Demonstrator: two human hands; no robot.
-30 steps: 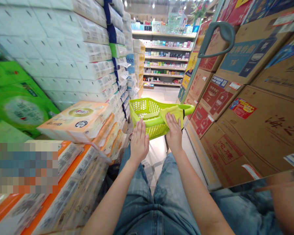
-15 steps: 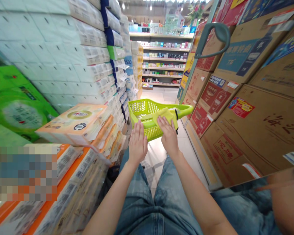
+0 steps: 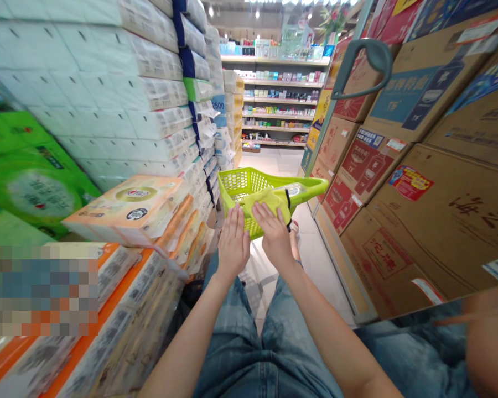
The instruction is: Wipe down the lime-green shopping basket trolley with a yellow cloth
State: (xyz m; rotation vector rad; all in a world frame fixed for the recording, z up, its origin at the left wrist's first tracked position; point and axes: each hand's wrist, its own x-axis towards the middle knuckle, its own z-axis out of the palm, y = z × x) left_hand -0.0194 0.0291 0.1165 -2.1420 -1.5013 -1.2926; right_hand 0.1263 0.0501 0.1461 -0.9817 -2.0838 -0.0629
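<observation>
A lime-green plastic shopping basket [image 3: 249, 177] with a perforated wall stands before me, its long handle [image 3: 313, 185] pointing right. My left hand [image 3: 234, 240] lies with straight fingers against the basket's near left rim. Under my right hand [image 3: 277, 235] is a yellow cloth [image 3: 274, 199] with a dark edge, draped over the near rim. The fingers of that hand press the cloth onto the rim; its thumb side is partly hidden. The basket's inside shows only in part, with nothing I can make out in it.
Packs of tissue paper [image 3: 133, 202] are stacked on my left. Cardboard cartons [image 3: 440, 221] form a wall on my right, with a grey handle [image 3: 382, 66] in front. Shelves of small goods [image 3: 280, 94] stand at the far end. A foot [image 3: 294, 225] shows on the tiled floor.
My right hand and the yellow cloth have slid left along the basket's rim, nearer to my left hand. More of the handle shows. A foot has come into view beyond my right wrist.
</observation>
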